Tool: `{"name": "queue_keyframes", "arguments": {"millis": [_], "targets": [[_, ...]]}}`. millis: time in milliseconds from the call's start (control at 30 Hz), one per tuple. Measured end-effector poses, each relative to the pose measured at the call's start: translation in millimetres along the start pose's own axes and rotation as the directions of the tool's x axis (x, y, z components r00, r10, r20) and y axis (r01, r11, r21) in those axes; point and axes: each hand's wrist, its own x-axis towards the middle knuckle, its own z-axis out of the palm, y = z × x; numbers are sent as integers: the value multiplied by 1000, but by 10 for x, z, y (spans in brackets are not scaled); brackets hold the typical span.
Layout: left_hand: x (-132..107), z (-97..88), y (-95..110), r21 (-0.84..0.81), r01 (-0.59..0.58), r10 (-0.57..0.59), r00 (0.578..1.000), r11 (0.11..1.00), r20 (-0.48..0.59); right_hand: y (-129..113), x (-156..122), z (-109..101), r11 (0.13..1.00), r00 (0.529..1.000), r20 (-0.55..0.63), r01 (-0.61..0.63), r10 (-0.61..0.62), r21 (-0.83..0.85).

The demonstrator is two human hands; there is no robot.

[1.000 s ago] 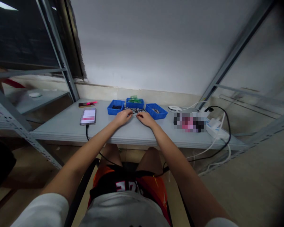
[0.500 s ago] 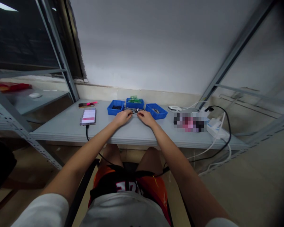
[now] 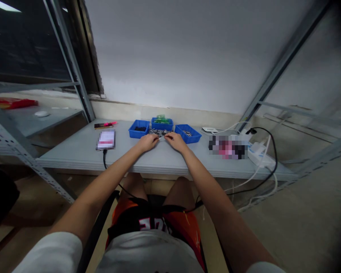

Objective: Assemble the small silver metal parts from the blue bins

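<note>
My left hand (image 3: 147, 142) and my right hand (image 3: 174, 141) rest on the grey table (image 3: 74, 153), fingertips nearly meeting in front of a pile of small metal parts (image 3: 158, 132). Both hands are curled in a pinch over something too small to make out. Three blue trays stand just beyond: the left tray (image 3: 139, 129) with dark bits, the middle tray (image 3: 161, 123) with green pieces, the right tray (image 3: 187, 134) with small metal bits.
A phone (image 3: 106, 140) with a cable lies left of my hands, a pink marker (image 3: 106, 124) behind it. Right of the trays lie a blurred object (image 3: 229, 146), a white power strip (image 3: 260, 154) and black and white cables. Grey shelf posts stand on both sides.
My hands have barely shifted, the fingertips working slightly closer to the metal pile. At far left a blurred red thing has settled on the side shelf.
</note>
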Motion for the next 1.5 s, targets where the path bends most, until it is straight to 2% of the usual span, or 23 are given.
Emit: {"name": "queue_keyframes", "arguments": {"millis": [167, 300, 400, 467, 567, 633, 700, 767, 967, 1100, 1167, 1333, 1500], "targets": [[9, -9, 0, -25, -13, 10, 995, 1000, -101, 7, -8, -11, 998, 995, 103, 5, 2, -66], [16, 5, -3, -32, -74, 69, 991, 997, -117, -13, -23, 0, 999, 983, 181, 28, -21, -36], [16, 10, -7, -38, -81, 75, 989, 996, -131, -18, -30, 4, 1000, 980, 198, 27, -24, -11], [16, 9, -12, -40, -63, 57, 987, 997, -148, -19, -27, 0, 1000, 985, 171, 5, -3, -11], [12, 4, -24, -29, -18, 14, 991, 999, -134, -25, -11, -4, 999, 998, 60, -35, 36, -10], [8, 4, -32, -13, -19, 18, 998, 1000, -61, -34, -2, -3, 999, 999, 1, -33, 33, -2], [4, 10, -37, -7, -41, 41, 999, 999, 24, -49, 3, 0, 1000, 1000, -19, -12, 12, 6], [3, 20, -38, -22, -54, 55, 996, 998, 66, -66, 5, -1, 1000, 1000, -28, 9, -9, 6], [17, 47, -40, -71, -76, 80, 995, 995, 57, -98, 8, -24, 1000, 998, -65, 22, -21, 13], [22, 38, -42, -41, -56, 56, 998, 998, 3, -61, 9, -20, 1000, 997, -76, -13, 15, 24], [21, 19, -37, -31, -28, 26, 999, 999, -46, -34, 1, -13, 999, 998, -42, -41, 42, 19], [7, -28, -1, -36, -48, 43, 991, 998, -129, -32, -45, -7, 998, 981, 185, -65, 59, 26], [-6, -46, 20, -47, -62, 55, 988, 997, -147, -55, -52, -10, 997, 985, 159, -66, 60, 31]]}}
